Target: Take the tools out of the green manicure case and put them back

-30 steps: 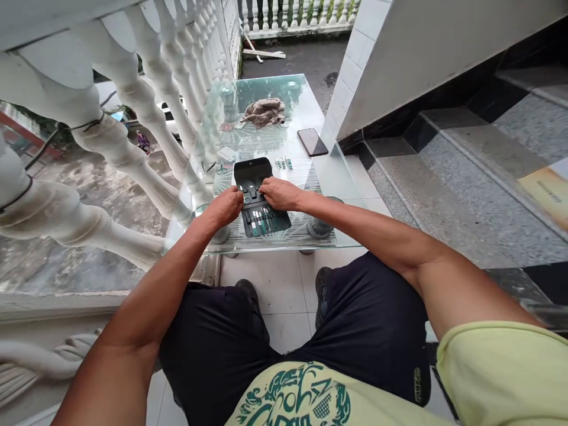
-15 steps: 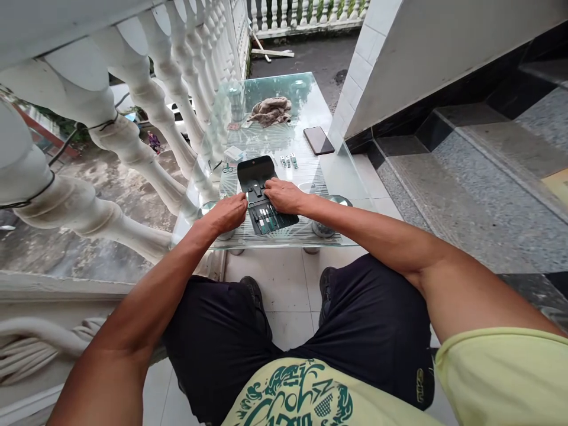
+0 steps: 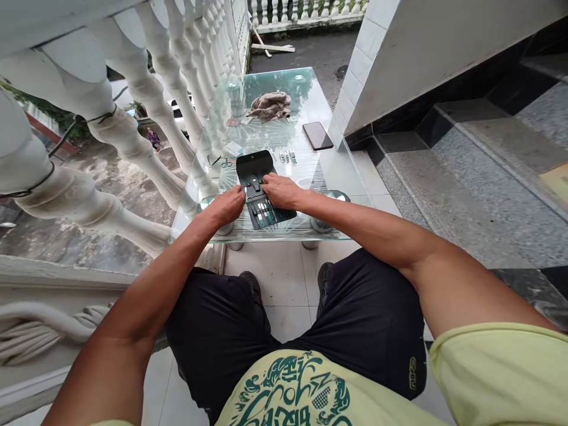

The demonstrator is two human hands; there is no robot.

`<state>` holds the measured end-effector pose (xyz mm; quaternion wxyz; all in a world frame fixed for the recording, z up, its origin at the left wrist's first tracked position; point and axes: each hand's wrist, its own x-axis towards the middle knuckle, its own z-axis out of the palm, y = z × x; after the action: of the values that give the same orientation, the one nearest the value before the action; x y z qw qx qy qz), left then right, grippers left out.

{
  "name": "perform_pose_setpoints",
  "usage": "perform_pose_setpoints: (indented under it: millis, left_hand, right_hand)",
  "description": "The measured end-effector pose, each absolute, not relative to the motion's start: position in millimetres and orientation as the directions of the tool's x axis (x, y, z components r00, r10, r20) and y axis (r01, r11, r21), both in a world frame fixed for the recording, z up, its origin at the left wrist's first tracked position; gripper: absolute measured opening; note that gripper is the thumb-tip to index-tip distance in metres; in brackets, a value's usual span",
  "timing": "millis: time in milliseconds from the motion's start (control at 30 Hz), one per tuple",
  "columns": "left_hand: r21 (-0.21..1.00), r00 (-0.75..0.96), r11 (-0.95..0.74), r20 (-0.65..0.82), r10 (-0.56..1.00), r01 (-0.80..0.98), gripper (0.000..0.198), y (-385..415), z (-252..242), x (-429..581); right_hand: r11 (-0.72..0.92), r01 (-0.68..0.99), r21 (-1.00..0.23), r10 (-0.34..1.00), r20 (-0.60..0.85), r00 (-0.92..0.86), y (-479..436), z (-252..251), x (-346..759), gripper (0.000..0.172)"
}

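Note:
A black manicure case (image 3: 254,163) lies unfolded on the glass table, with several slim silver and green tools (image 3: 265,214) in its lower half. At its left edge my left hand (image 3: 229,205) is closed in a pinch on a small metal tool, whose kind I cannot make out. My right hand (image 3: 280,190) reaches over the right side, its fingers closed on the case near the fold and hiding part of it. Small green-handled scissors (image 3: 226,163) lie left of the case. Several nail clippers (image 3: 287,156) stand in a row beyond it.
The glass table (image 3: 306,77) also carries a crumpled cloth (image 3: 269,107), a phone (image 3: 318,136) and a small clear packet (image 3: 233,149). A white balustrade (image 3: 155,106) runs along the left. Stone steps (image 3: 444,171) rise at the right.
The view has shifted slightly, so the table and case appear a little higher. Both hands keep nearly the same places on the case.

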<state>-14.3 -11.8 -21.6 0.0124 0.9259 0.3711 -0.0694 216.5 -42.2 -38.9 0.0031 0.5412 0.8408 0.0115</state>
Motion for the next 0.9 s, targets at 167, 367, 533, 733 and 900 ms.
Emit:
perform_pose_setpoints:
  millis: [167,367,533,733,900]
  left_hand:
    - [-0.129,0.77,-0.792,-0.184,0.61,0.597,0.036,-8,-16,-8]
    - [-0.122,0.767,-0.79,-0.193,0.612,0.6,0.031,-1,-19,-13]
    - [-0.135,0.782,-0.806,-0.197,0.592,0.576,0.034,4,-21,-19]
    - [-0.148,0.782,-0.818,-0.24,0.575,0.556,0.035,15,-19,-6]
    - [-0.105,0.765,-0.791,-0.205,0.611,0.603,0.032,15,-18,-3]
  right_hand:
    - [0.42,0.906,0.057,0.907,-0.004,-0.42,-46,-37,213,0.035]
    - [0.428,0.902,0.06,0.904,0.003,-0.429,-47,-37,212,0.034]
    - [0.441,0.895,0.066,0.897,-0.012,-0.441,-48,-33,211,0.036]
    - [0.454,0.888,0.079,0.891,-0.035,-0.452,-49,-31,212,0.036]
    - [0.467,0.878,0.102,0.884,-0.017,-0.468,-48,-34,212,0.033]
